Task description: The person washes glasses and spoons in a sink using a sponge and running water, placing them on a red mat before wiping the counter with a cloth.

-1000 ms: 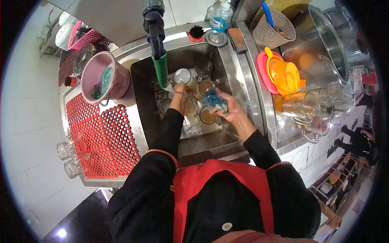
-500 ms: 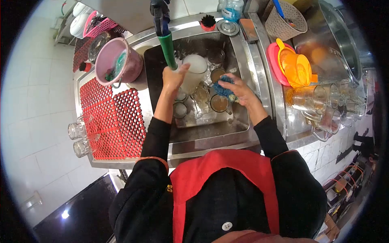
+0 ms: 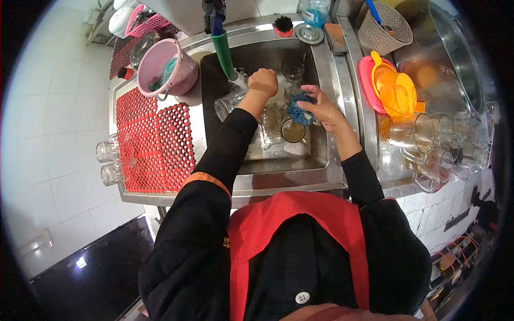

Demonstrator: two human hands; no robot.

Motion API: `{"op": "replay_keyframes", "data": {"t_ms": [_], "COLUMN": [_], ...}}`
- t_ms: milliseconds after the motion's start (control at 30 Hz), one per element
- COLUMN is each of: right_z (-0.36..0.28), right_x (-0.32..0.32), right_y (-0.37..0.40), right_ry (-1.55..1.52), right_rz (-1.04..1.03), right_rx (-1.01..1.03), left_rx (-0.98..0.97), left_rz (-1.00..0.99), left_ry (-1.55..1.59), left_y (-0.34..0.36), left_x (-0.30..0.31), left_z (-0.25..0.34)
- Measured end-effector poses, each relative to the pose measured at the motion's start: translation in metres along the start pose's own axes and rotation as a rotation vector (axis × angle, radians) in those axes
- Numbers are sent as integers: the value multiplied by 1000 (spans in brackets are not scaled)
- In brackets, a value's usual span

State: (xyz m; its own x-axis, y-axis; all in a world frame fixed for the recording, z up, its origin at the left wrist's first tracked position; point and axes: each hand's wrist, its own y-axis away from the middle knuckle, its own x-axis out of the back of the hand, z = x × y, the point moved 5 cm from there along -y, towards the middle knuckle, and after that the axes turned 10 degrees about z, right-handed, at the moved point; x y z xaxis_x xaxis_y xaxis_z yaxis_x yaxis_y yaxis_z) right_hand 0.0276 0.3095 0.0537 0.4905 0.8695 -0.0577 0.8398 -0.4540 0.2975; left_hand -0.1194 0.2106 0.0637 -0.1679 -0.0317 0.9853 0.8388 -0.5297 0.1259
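Observation:
I stand at a steel sink full of glass mugs. My left hand grips a clear glass mug, tipped on its side with its mouth towards the left, just under the green tap spout. My right hand holds a blue scouring sponge over the basin, close beside the left hand. Below the sponge, a mug of brown liquid sits in the sink among other glasses.
A red perforated mat covers the left drainboard, with two upturned glasses at its edge and a pink bucket behind. On the right stand several glass mugs, orange strainers, a woven basket and a large steel pot.
My left hand lifted a mug out of the sink to the tap, then tipped it sideways towards the left. My right hand stayed over the basin with the sponge.

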Motion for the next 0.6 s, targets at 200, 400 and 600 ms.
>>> {"op": "replay_keyframes", "data": {"t_ms": [200, 400, 600], "right_z": [-5, 5, -8], "right_x": [-12, -79, -132], "right_y": [-22, -31, 33], "right_ry": [35, -24, 842], "right_rz": [-29, -102, -615], "right_rx": [-1, 184, 658], "left_rx": [-8, 16, -270], "left_rz": [-26, 201, -73], "left_ry": [-70, 685, 910], "left_y": [25, 44, 72], "left_x": [33, 49, 56], "left_z": [-9, -78, -49]}}
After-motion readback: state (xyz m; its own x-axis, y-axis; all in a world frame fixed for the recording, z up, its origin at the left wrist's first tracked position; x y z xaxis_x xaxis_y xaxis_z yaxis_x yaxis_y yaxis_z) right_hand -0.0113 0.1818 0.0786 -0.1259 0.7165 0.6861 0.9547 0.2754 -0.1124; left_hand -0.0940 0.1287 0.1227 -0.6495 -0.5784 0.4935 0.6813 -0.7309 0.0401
